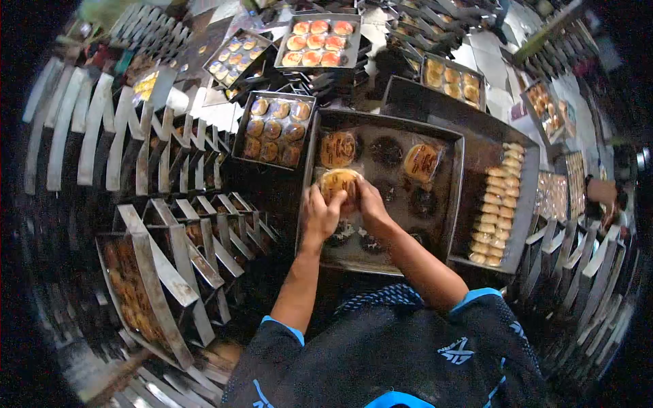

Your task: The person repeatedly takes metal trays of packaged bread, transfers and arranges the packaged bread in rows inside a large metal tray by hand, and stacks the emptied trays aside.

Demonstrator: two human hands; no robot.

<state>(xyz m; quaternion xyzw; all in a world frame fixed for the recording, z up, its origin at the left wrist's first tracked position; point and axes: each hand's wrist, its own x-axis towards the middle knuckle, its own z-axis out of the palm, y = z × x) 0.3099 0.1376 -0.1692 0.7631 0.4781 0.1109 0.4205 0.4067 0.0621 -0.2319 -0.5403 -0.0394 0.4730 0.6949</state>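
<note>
A round golden bun [339, 179], seemingly in clear printed wrapping, is held between my two hands above a large dark metal tray [460, 190]. My left hand [320, 217] grips its near left side, thumb across the front. Around the right edge curl the fingers of my right hand [372, 202], partly hidden by the bun. Two wrapped buns lie in the same tray: one bun [337, 148] just beyond my hands, another bun [423, 162] at the far right. Dark round marks [388, 151] show on the tray's bottom, with pale flakes near my wrists.
Right of the tray, a deep tray [527, 197] holds rows of small rolls [500, 204]. A tray of wrapped buns [274, 129] sits at the left, another tray of red-topped buns [318, 42] behind. Stacked metal trays [170, 251] crowd both sides.
</note>
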